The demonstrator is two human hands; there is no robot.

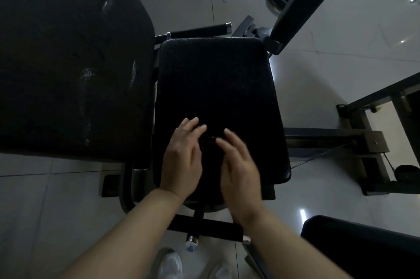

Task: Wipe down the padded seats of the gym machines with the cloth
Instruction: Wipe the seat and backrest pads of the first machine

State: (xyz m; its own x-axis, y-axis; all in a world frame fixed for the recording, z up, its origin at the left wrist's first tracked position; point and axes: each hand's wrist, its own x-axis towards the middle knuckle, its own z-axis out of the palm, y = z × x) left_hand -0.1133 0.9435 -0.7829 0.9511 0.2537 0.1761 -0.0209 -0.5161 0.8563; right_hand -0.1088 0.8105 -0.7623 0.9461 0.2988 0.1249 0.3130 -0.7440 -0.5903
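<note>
Both hands, left hand (183, 153) and right hand (241, 165), fingers relaxed and spread, hover over the black padded rectangular seat (216, 83); cloth unseen, likely limp, bunchable anywhere.

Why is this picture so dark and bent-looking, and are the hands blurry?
Head view: dim light leaves the black seat pad nearly featureless, and any dark cloth on it cannot be made out; ceiling lights glare off the glossy floor tiles; the right hand is motion-smeared, the left hand less so; the wide-angle lens bows straight frame bars near the edges.
</note>
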